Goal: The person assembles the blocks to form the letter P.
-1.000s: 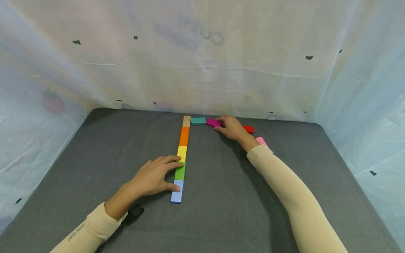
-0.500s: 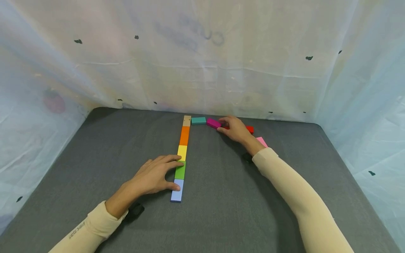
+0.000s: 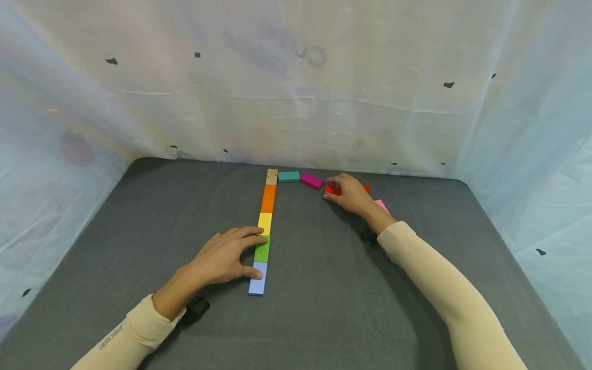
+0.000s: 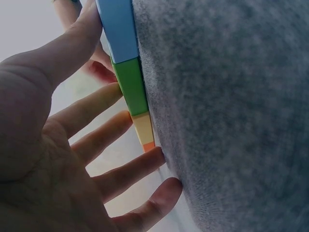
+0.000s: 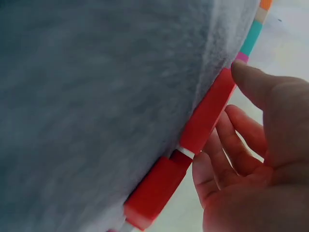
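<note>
In the head view, my left hand (image 3: 224,259) lies along a straight row, fingers spread. Its thumb reaches over the light blue block (image 3: 257,288), and its fingertips are at the green block (image 3: 262,252) and yellow block (image 3: 265,221). An orange block (image 3: 267,199) and a beige block (image 3: 272,177) continue the row. My right hand (image 3: 352,195) pinches a red block (image 5: 208,113) near the table's back, thumb on one side, fingers on the other. A second red block (image 5: 157,191) lies close beyond it. Left of that hand are a magenta block (image 3: 311,181) and teal block (image 3: 289,177).
A pink block (image 3: 382,205) shows partly behind the right wrist. The grey cloth-covered table (image 3: 305,318) ends at a pale curtain (image 3: 296,103) at the back, with curtain at both sides too.
My right hand has left the magenta block and moved slightly right and nearer, to the red block. The magenta block stays in place. My left hand has hardly moved.
</note>
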`<action>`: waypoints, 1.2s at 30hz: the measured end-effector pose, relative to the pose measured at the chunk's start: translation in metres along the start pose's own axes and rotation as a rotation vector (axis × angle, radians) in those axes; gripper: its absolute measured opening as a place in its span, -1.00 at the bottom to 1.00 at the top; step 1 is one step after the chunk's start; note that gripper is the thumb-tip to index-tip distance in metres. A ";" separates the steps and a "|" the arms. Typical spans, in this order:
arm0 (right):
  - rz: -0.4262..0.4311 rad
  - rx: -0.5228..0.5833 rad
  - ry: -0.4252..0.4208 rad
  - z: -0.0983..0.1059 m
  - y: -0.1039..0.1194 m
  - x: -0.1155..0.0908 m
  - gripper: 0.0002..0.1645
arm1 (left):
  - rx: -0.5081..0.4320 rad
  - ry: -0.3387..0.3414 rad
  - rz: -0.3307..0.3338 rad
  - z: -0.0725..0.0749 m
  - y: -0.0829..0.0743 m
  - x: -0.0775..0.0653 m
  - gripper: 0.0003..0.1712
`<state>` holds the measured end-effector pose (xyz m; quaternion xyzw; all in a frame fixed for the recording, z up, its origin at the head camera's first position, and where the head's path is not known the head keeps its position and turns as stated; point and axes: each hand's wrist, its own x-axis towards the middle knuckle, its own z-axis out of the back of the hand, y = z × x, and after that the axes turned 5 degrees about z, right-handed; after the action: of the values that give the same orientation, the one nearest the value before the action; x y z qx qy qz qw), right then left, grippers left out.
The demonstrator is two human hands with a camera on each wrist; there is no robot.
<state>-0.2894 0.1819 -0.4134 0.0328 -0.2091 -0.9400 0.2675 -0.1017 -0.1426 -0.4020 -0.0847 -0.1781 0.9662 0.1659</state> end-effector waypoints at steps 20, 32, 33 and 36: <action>0.042 -0.039 0.015 0.008 -0.005 -0.055 -0.35 | -0.008 0.000 0.005 -0.003 0.004 -0.001 -0.10; 0.048 -0.004 0.029 0.007 -0.012 -0.041 -0.31 | -0.010 0.006 0.002 -0.002 0.003 0.000 -0.10; 0.047 0.000 0.033 0.008 -0.012 -0.040 -0.30 | -0.010 0.006 0.003 -0.002 0.003 0.000 -0.10; 0.052 0.019 0.043 0.008 -0.014 -0.038 -0.28 | -0.005 0.002 0.001 -0.001 0.002 0.001 -0.10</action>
<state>-0.2651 0.2156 -0.4136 0.0501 -0.2129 -0.9298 0.2960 -0.1028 -0.1439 -0.4042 -0.0863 -0.1804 0.9658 0.1653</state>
